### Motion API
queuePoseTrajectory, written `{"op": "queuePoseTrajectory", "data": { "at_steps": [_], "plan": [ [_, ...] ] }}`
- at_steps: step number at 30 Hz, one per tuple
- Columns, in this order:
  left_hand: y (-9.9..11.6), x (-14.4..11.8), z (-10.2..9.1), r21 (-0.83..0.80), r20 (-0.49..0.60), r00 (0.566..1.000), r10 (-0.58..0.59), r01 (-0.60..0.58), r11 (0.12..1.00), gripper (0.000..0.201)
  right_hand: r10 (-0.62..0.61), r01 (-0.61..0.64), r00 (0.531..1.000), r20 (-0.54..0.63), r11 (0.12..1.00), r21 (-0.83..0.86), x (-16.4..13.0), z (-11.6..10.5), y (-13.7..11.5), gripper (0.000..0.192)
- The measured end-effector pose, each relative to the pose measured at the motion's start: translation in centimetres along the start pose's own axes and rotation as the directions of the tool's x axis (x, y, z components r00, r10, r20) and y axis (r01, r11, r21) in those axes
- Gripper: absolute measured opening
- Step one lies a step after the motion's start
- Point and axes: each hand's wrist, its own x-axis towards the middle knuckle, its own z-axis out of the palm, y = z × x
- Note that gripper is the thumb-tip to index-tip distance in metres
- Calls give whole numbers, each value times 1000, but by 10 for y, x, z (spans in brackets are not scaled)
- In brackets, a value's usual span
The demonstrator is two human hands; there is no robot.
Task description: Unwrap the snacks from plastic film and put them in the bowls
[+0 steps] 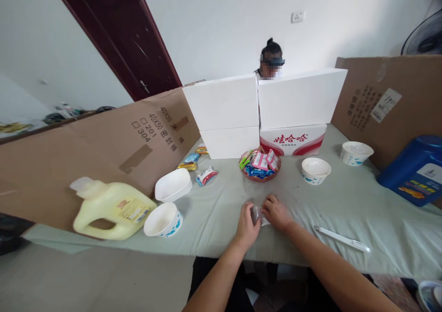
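Note:
Close to the table's front edge, my left hand (247, 225) is closed around a small clear plastic packet (256, 214) with something dark at its left end. My right hand (276, 213) pinches the packet's other side, its fingers bent over the clear film. What is inside the packet is too small to make out. Just beyond my hands stands a reddish basket (259, 179) full of pink and blue wrapped snacks. A white utility knife (342, 239) lies on the green cloth to the right of my right hand.
On the left are a yellow jug (113, 210), a paper bowl (163, 220), a white dish (173, 185) and a snack packet (206, 176). Rightward stand two paper bowls, the nearer one (316, 171), and a blue bottle (414, 170). White boxes (224, 105) screen a person behind.

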Motion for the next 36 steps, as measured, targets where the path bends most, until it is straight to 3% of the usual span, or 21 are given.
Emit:
{"op": "queuePoseTrajectory", "data": {
  "at_steps": [2,4,7,11,13,17,22,30,32,34,36],
  "plan": [
    [-1,1,-2,-64,-38,996,-82,80,995,65,-30,30,1000,-1,998,49,-7,-1,-1,9],
    [3,3,-6,-199,26,987,-161,163,966,72,-50,49,999,11,994,97,-16,0,-3,12],
    [14,5,-11,-411,148,958,-247,287,865,48,-4,14,999,-41,973,231,-27,5,-8,22],
    [34,1,-10,-421,-19,952,-304,268,866,33,215,-108,968,-128,819,563,-38,19,-16,41],
    [41,-3,-7,-390,-88,952,-293,237,890,35,264,-136,956,-124,779,612,-42,26,-20,43],
    [51,-9,2,-437,-106,931,-348,271,858,37,311,-164,938,-156,792,589,-49,35,-25,40],
    [54,-10,6,-532,-96,887,-452,339,776,40,281,-131,943,-178,807,576,-53,34,-25,37],
    [34,-14,5,-461,-95,885,-455,366,808,43,245,-142,962,-123,828,542,-58,32,-12,36],
    [30,-15,7,-484,-103,878,-467,366,795,42,253,-133,952,-172,848,513,-64,24,-11,32],
    [28,-15,9,-512,-102,875,-474,362,779,40,160,-23,936,-313,917,399,-73,11,-15,26],
    [29,-14,10,-519,-96,881,-463,353,779,40,-99,189,914,-393,962,196,-83,-3,-22,24]
  ]
}}
